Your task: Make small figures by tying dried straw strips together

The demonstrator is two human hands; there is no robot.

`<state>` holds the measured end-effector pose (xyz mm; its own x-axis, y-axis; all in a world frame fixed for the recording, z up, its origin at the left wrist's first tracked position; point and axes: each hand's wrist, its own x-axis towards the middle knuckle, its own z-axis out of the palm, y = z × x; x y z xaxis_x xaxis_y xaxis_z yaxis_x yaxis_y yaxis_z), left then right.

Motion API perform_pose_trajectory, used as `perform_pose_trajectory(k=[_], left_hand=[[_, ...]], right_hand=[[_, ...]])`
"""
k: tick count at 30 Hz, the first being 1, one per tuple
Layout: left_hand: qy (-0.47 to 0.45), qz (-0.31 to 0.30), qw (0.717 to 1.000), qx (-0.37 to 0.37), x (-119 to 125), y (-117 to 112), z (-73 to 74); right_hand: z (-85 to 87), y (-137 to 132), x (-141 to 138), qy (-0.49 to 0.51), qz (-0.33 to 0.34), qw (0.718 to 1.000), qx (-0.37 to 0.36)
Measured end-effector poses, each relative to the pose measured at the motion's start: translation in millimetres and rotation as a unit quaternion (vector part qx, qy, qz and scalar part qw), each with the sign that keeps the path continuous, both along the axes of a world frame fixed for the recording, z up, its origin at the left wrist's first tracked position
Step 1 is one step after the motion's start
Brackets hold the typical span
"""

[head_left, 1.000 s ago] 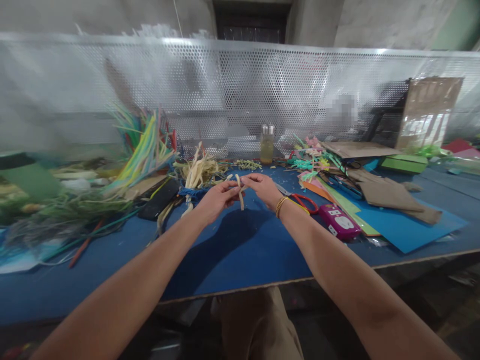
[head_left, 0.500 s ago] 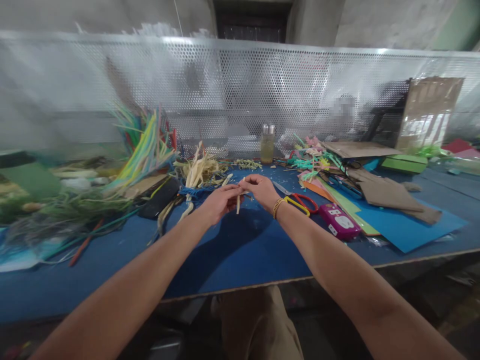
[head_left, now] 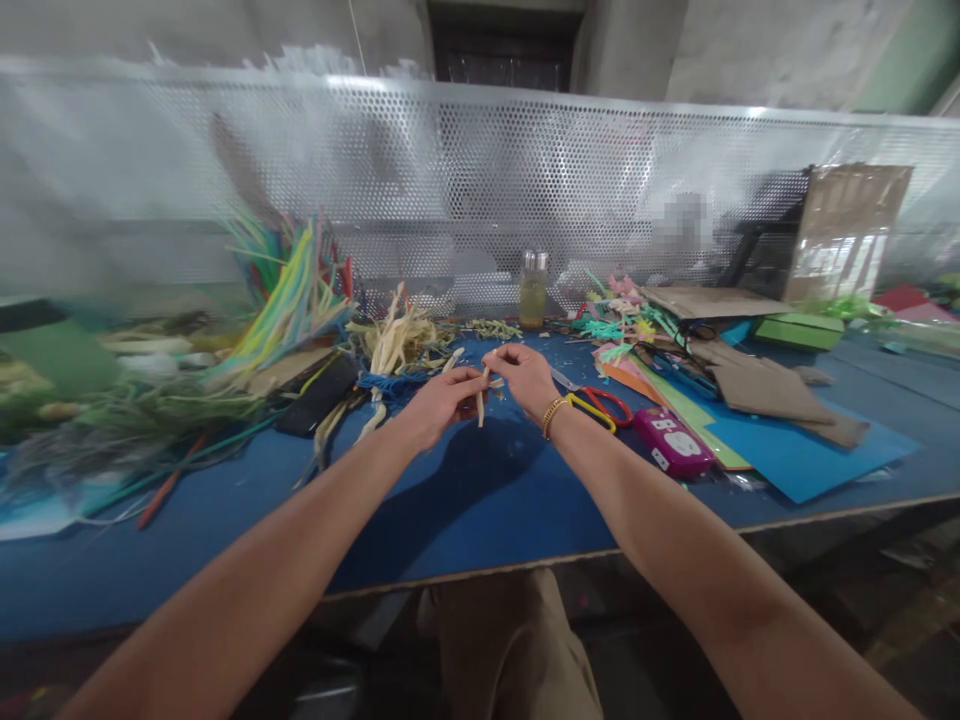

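Observation:
Over the blue table my left hand and my right hand meet, fingertips almost touching. Between them is a thin pale strip, like dried husk or raffia, whose end hangs down below the fingers. My left hand is closed, pinching the strip near its middle. Thumb and fingers of my right hand pinch its upper part; a gold bracelet circles that wrist. Behind my left hand sits a bundle of the same pale strips. Just right of my right hand lie scissors with red and yellow handles.
Left are bright paper strips, a black pouch and tangled green fibre. A glass bottle stands at the back before a perforated metal screen. Right are a purple pack, blue paper and brown card.
My hands stay together over the same spot. The strip has turned slightly and shows more upright between the fingers; my right fingertips have shifted a little. The view has moved slightly.

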<state>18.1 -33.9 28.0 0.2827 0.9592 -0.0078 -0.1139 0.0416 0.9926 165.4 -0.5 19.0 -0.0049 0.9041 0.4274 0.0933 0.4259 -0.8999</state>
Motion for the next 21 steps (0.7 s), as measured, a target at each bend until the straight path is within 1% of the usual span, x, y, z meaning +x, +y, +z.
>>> perform_pose_trajectory(k=[3, 6, 9, 15, 18, 21], left_hand=[[-0.058, -0.012, 0.998, -0.007, -3.4, 3.0, -0.9], [-0.096, -0.008, 0.995, -0.026, -4.5, 5.3, -1.5], [-0.100, 0.010, 0.994, -0.030, -3.4, 6.6, -3.6], [-0.092, 0.045, 0.995, 0.003, -2.6, 9.2, -7.7], [-0.090, 0.050, 0.995, 0.014, -3.6, 10.8, -8.6], [-0.098, 0.062, 0.993, 0.018, -5.4, 12.4, -9.4]], right_hand=[[3.6, 0.6, 3.0, 0.044, 0.030, 0.998, -0.015], [4.7, 1.5, 3.9, 0.100, 0.041, 0.993, -0.039], [3.7, 1.2, 2.8, 0.124, 0.048, 0.989, -0.058], [-1.1, 1.0, -0.4, 0.157, 0.052, 0.983, -0.077], [-3.6, 1.7, -1.7, 0.143, 0.037, 0.986, -0.074], [-2.5, 1.5, -0.3, 0.088, -0.003, 0.994, -0.059]])
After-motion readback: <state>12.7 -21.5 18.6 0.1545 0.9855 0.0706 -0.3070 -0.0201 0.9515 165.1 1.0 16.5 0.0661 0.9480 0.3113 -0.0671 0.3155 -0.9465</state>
